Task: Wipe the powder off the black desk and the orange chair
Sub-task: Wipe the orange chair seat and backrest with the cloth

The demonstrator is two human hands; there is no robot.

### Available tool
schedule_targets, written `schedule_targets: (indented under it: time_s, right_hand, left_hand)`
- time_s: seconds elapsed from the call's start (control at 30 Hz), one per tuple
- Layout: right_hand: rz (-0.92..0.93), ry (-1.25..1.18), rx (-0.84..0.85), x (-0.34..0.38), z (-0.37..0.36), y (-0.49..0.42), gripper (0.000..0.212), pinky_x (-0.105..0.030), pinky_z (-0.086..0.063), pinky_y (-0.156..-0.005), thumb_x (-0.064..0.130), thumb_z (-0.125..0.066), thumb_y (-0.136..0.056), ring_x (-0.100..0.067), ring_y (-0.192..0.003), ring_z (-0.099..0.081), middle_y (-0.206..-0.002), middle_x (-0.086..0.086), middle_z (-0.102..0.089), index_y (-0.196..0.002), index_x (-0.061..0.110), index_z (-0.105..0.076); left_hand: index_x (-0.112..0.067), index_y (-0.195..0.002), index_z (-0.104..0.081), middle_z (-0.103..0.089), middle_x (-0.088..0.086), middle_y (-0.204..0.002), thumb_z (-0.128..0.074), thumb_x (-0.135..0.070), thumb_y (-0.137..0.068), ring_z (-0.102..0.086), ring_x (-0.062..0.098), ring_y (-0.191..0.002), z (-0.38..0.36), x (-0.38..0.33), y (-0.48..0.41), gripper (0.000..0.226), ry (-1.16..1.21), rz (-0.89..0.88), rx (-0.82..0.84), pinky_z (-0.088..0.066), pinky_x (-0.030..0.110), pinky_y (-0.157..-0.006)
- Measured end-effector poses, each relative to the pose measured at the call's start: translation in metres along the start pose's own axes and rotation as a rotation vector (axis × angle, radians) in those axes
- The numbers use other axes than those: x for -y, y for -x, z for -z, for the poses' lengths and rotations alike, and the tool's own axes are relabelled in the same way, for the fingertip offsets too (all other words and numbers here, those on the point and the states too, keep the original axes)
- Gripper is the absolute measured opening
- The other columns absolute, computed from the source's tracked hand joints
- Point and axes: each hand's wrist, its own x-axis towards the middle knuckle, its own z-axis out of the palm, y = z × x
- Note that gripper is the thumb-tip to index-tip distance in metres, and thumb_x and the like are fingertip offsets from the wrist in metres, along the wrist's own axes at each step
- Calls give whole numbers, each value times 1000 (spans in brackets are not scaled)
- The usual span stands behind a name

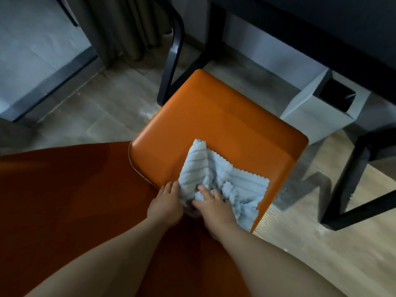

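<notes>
- The orange chair seat stretches away from both hands toward the black bench; the coming wipe likely pushes that way
- The cloth lies rumpled at the seat's near edge
- Right hand, the nearer one, digs curled fingers into the cloth's folds, gripping it
- Left hand is relaxed, straight fingers touching the cloth's left edge

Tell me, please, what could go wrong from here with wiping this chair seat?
The cloth is bunched under the right hand, so it may skip patches of the orange chair. Strokes toward the seat's edge could sweep powder onto the floor, where white dust already lies.
</notes>
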Motion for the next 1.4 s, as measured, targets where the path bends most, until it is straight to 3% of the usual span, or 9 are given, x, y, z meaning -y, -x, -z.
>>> schedule_targets:
  time_s: [0.23, 0.47, 0.63, 0.77, 0.87, 1.1, 1.23, 1.33, 1.4]
  right_hand:
    - [-144, -11, -70, -56, -6, 30, 30, -41, -39, -95, 21, -49, -93, -32, -135, -21, -157, 6, -6, -118, 37, -50]
    - [-790, -30, -209, -139, 6, 87, 33, -34, -44, -93, 32, -47, -95, -25, -120, -42, -141, -7, -32, -127, 28, -43]
    - [-306, -229, -456, -85, 30, 59, 37, -33, -43, -89, 20, -56, -85, -27, -122, -40, -146, -2, -25, -120, 29, -52]
    - [-5, -211, -120, -40, 6, 38, 59, -36, -41, -93, 15, -55, -85, -31, -128, -33, -147, 2, -22, -135, 43, -39]
    - [-50, -176, -5, -55, -14, 45, 57, -36, -41, -90, 25, -67, -81, -32, -127, -28, -142, 3, -23, -128, 45, -42]
    - [-366, -147, -31, -126, -3, 68, 29, -38, -36, -97, 41, -35, -94, -28, -128, -33, -140, -2, -30, -119, 40, -49]
    - [-608, -170, -260, -150, 14, 82, 32, -37, -42, -90, 29, -45, -92, -27, -123, -38, -143, -7, -30, -124, 33, -45]
    - [-439, -246, -521, -127, 30, 78, 46, -34, -44, -85, 19, -57, -85, -24, -122, -39, -139, -1, -33, -128, 30, -47]
    - [-264, -305, -504, -99, 34, 62, 51, -33, -44, -87, 18, -56, -82, -22, -125, -38, -140, 2, -32, -130, 33, -46]
  left_hand:
    - [-18, -152, -1, 1, 1, -160, -39, -18, -96, 1, 22, -148, -2, -10, 2, 68, -47, -12, 102, -20, 40, -117]
    - [-18, -152, 3, 7, 1, -160, -40, -22, -99, 6, 23, -147, -12, -30, 17, 69, -79, -40, 165, -22, 40, -116]
    - [-18, -152, 1, 4, 0, -160, -39, -19, -98, 4, 22, -148, -19, -43, 18, 68, -32, -17, 111, -22, 39, -115]
    - [-13, -144, -26, -18, 4, -156, -46, -25, -92, -12, 24, -146, -28, -40, 16, 56, -51, -42, 42, -27, 40, -114]
    - [-24, -141, -34, -17, 4, -156, -39, -27, -93, -10, 24, -146, -32, -36, 18, 48, -116, -46, 82, -29, 43, -113]
    - [-19, -152, -11, -2, 3, -160, -43, -40, -97, 1, 24, -148, -36, -53, 23, 67, -121, -63, 154, -24, 42, -116]
    - [-20, -152, -4, 3, 1, -160, -48, -40, -96, 3, 22, -148, -28, -62, 21, 74, -114, -59, 140, -25, 38, -115]
    - [-19, -153, -1, 4, -1, -160, -53, -38, -94, 4, 20, -148, -25, -66, 18, 80, -84, -30, 124, -27, 36, -113]
    - [-16, -153, -4, -1, 0, -160, -55, -35, -92, 0, 20, -148, -27, -62, 15, 81, -69, -24, 78, -25, 37, -114]
